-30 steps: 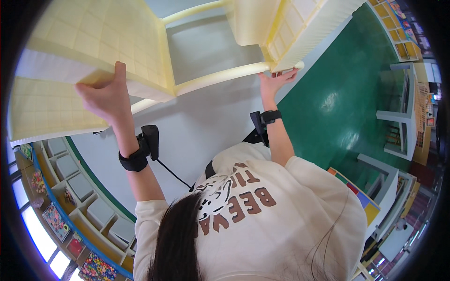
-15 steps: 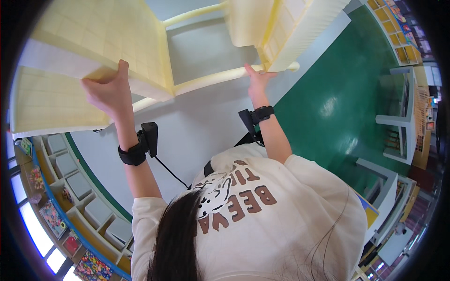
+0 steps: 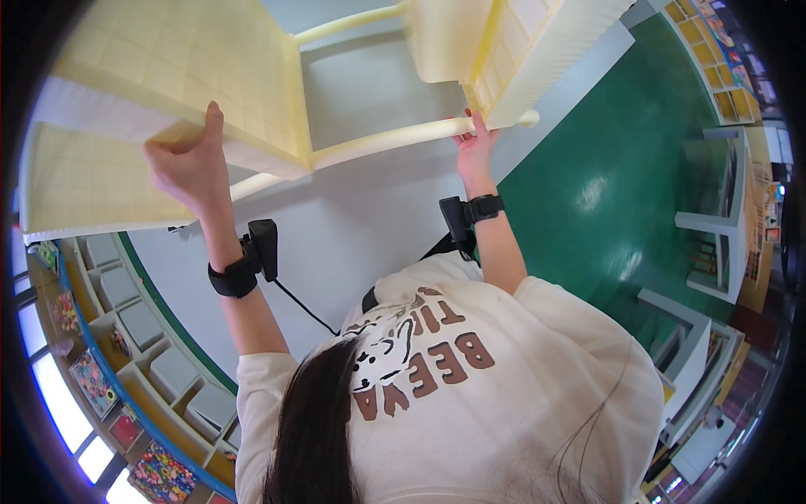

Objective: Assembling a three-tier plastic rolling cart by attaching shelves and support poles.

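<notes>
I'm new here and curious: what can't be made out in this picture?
Head view:
Pale yellow frame: upper part cut off by top edge.
Left hand: most fingers hidden by hand and frame.
Right hand: the frame's bar partly hides the fingers.
Small items at far right: too small to identify.

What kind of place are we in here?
Probably a kindergarten or playroom, though I can't be sure. There's a long low cubby shelf with grey bins, a bright many-coloured panel, and a big pale yellow frame that could be play equipment.
</notes>
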